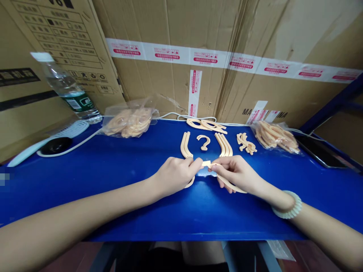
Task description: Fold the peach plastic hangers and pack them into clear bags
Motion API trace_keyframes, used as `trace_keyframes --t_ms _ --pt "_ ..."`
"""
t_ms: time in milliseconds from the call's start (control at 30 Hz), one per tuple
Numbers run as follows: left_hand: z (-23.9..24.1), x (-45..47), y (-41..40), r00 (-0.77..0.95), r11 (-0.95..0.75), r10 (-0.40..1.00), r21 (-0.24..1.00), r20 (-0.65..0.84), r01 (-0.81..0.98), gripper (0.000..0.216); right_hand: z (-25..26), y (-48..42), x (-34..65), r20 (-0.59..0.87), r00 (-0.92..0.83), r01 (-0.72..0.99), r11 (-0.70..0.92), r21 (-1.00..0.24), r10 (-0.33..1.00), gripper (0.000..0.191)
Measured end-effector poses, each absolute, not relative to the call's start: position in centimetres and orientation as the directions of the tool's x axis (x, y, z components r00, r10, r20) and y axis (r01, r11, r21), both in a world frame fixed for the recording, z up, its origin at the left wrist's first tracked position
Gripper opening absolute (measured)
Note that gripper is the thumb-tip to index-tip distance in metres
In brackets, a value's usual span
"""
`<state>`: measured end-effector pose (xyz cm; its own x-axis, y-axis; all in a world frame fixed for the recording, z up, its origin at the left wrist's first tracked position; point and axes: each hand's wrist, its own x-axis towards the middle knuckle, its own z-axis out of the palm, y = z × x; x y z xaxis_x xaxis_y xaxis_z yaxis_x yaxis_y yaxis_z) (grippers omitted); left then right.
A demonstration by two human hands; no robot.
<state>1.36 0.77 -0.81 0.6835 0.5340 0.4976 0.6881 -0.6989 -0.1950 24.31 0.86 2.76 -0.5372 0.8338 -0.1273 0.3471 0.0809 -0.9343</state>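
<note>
Near the middle of the blue table, my left hand (180,173) is closed around a beige plastic hanger hook (190,183). Its curved end shows below the fingers, and its blocky end shows at the fingertips. My right hand (236,172) pinches a long curved hanger arm (231,185), whose near end meets the hook's blocky end. Fingers cover part of the joint. Just beyond my hands, another hook (204,142) lies between a pair of curved arms (185,145) on the left and several arms (224,144) on the right.
Further back lie flat looped pieces (207,125) and a pile of small hooks (246,143). Bags of parts stand left (129,121) and right (275,136). A water bottle (70,90), black mouse (58,145), light-blue brush-like object (48,141) and phone (321,151) are at the sides. Cardboard (170,83) walls the back.
</note>
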Motion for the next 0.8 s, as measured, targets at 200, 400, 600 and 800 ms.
trace_keyframes --t_ms 200,400,600,800 --pt "-0.9 1.3 0.4 0.669 -0.724 0.49 -0.168 0.559 0.669 0.023 2.8 -0.2 24.1 0.053 -0.522 0.424 0.314 -0.85 0.851 0.04" --pt "-0.6 1.7 0.6 0.548 -0.723 0.669 0.27 0.503 0.636 0.035 2.8 -0.7 24.1 0.24 -0.549 0.473 0.535 -0.701 0.8 0.033" --pt "0.1 1.5 1.0 0.376 -0.512 0.85 0.75 0.37 0.419 0.031 3.4 0.0 24.4 0.19 -0.483 0.403 0.41 -0.818 0.855 0.034" --pt "-0.7 1.2 2.0 0.278 -0.089 0.959 0.992 0.062 0.088 0.037 6.0 2.9 27.5 0.34 -0.29 0.401 0.436 -0.805 0.895 0.033"
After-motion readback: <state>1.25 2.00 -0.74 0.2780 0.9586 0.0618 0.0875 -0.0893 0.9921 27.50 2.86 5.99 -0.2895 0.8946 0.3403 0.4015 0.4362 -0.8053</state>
